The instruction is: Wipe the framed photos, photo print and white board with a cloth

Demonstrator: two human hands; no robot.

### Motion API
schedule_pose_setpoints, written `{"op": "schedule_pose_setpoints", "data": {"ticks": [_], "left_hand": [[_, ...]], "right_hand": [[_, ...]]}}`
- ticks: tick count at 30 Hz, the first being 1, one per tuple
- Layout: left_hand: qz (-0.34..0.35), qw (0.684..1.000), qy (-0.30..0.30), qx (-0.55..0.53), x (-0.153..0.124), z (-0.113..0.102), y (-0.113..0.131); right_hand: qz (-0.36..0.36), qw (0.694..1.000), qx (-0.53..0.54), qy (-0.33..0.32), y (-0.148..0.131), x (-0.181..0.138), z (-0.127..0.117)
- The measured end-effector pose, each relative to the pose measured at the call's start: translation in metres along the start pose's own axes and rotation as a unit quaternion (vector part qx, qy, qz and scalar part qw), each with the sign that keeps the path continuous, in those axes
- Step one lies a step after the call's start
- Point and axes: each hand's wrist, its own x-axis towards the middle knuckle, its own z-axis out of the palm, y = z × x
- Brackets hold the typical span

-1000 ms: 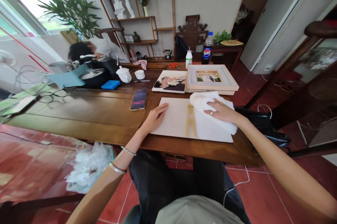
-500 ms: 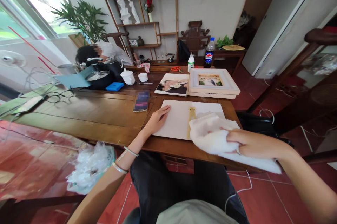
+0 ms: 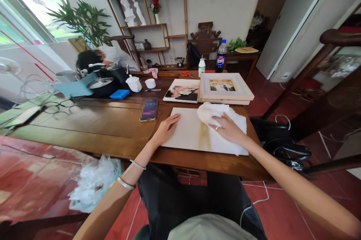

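A white rectangular board [image 3: 183, 131] lies flat near the table's front edge, with a yellowish strip [image 3: 203, 140] on its surface that splits into two legs toward me. My left hand [image 3: 167, 129] rests on the board's left edge, fingers stretched out. Bunched under my right hand [image 3: 227, 129] is a white cloth [image 3: 210, 111], pressed onto the right half of the board and covering the strip's upper end. The fingers of that hand grip the cloth, and a ring shows on one of them.
A framed photo [image 3: 227, 82] and a photo panel [image 3: 182, 91] lie behind the board. A phone [image 3: 149, 109] is to the left. Farther back are red-handled pliers [image 3: 186, 73], a white bottle [image 3: 201, 67], a cola bottle [image 3: 221, 57] and a white teapot [image 3: 133, 83]. Another person leans at the far left.
My right hand has moved the cloth left and away from me, from the board's near right corner to its upper middle. More of the strip's lower part shows. My left hand stays at the left edge.
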Motion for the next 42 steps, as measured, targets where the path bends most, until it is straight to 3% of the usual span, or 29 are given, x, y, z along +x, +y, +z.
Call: {"op": "schedule_pose_setpoints", "data": {"ticks": [6,11,17,20,24,28,33,37,39,42], "left_hand": [[-0.005,1.0,0.0,0.004,0.0,-0.001,0.005],[-0.005,1.0,0.001,0.007,0.0,-0.001,0.006],[-0.008,1.0,0.004,0.002,0.0,-0.001,0.004],[-0.004,1.0,0.003,-0.002,0.001,-0.001,0.003],[-0.005,1.0,0.005,-0.002,0.001,-0.001,0.003],[-0.006,1.0,0.003,0.0,0.001,0.0,0.003],[-0.001,1.0,0.002,0.003,0.001,0.001,0.003],[-0.002,1.0,0.0,0.007,0.001,0.0,0.004],[-0.007,1.0,-0.002,0.005,0.001,0.0,0.004],[-0.011,1.0,-0.001,-0.001,0.001,-0.002,0.005]], "right_hand": [[-0.178,0.974,-0.001,-0.138,-0.039,-0.048,-0.01],[-0.193,0.961,-0.006,-0.196,-0.034,-0.042,-0.023],[-0.087,0.988,-0.058,-0.113,0.02,0.002,-0.018],[-0.059,0.992,-0.091,-0.06,0.031,0.015,-0.013],[-0.051,0.991,-0.118,-0.026,0.008,0.006,0.001],[-0.066,0.99,-0.098,-0.073,-0.038,-0.03,0.013],[-0.207,0.96,-0.081,-0.172,-0.068,-0.065,0.006],[-0.276,0.94,-0.073,-0.186,-0.047,-0.051,-0.006],[-0.253,0.952,-0.07,-0.156,-0.026,-0.034,-0.01],[-0.159,0.981,-0.086,-0.077,0.007,-0.005,-0.012]]}}
